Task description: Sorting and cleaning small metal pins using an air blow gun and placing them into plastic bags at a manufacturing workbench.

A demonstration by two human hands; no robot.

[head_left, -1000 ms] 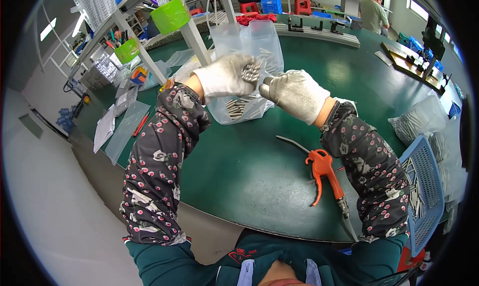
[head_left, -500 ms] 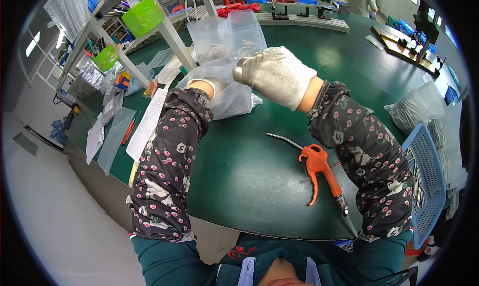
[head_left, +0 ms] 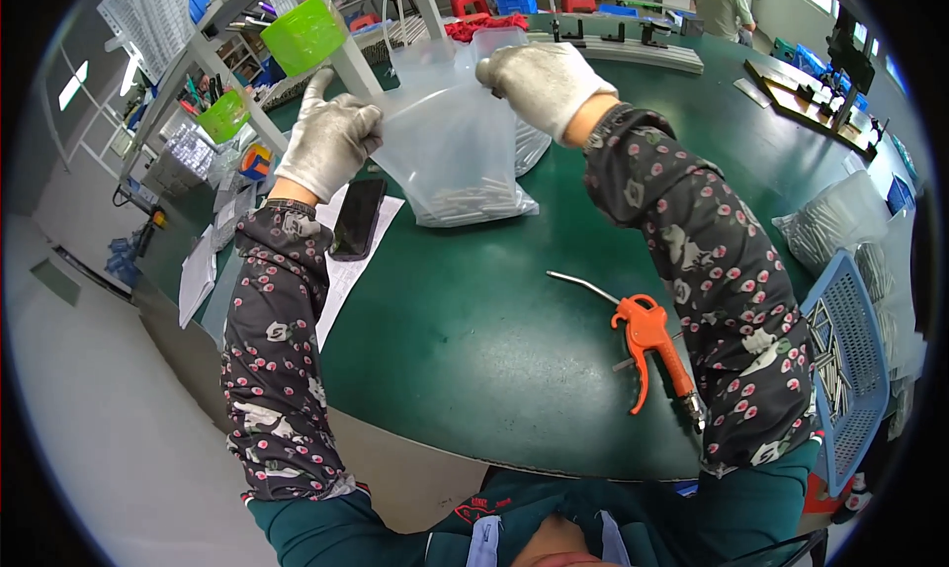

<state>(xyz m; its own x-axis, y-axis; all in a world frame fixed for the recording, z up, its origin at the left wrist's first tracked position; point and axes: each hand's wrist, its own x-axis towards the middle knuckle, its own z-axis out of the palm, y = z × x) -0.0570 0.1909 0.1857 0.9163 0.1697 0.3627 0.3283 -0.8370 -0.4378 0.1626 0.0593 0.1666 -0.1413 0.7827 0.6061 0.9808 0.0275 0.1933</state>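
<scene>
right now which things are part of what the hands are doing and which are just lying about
In hand:
- clear bag, held up by its top corners
- metal rods in its bottom
- left hand, gloved
- right hand, gloved

Lying about:
- orange air gun on the table
- phone on papers
- blue basket
- green bins

Orange air blow gun (head_left: 647,345), black phone (head_left: 358,218), blue basket (head_left: 848,369) on green table (head_left: 474,330).

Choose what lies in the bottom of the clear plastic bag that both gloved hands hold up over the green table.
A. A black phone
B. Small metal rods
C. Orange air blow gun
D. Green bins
B: thin grey metal rods rest inside the clear plastic bag, gripped by left hand and right hand.
</scene>
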